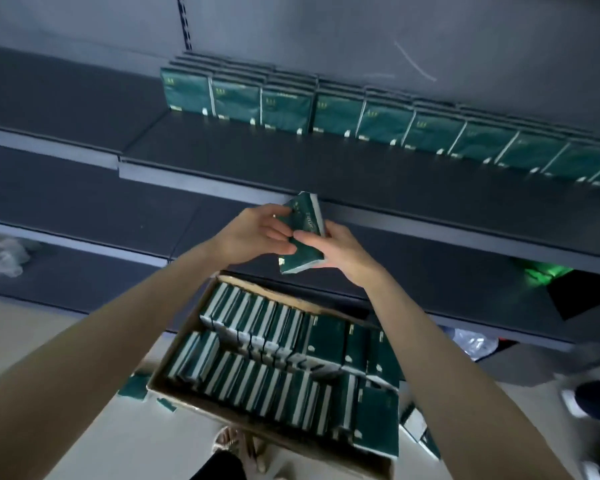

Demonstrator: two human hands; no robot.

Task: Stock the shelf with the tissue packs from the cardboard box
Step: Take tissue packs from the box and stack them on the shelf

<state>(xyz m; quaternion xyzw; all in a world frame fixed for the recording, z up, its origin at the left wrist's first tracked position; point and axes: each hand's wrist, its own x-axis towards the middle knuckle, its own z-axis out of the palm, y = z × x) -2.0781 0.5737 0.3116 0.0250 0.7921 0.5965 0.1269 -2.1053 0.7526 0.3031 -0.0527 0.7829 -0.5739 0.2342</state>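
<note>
Both my hands hold dark green tissue packs (302, 223) in the air above the cardboard box (168, 370), just in front of the shelf edge. My left hand (257, 233) grips them from the left, and my right hand (336, 251) grips them from the right with the thumb on top. The box below is filled with several rows of green packs (257, 358) standing on edge. On the upper shelf (222, 157), a row of green tissue packs (361, 116) stands upright against the back wall, running off to the right.
The lower shelf (430, 233) lies directly behind my hands. Crumpled clear plastic (0, 254) sits at the left, and more plastic (471, 342) lies at the right. Loose green packs (134, 388) lie on the floor beside the box. A shoe (596, 400) shows at the right edge.
</note>
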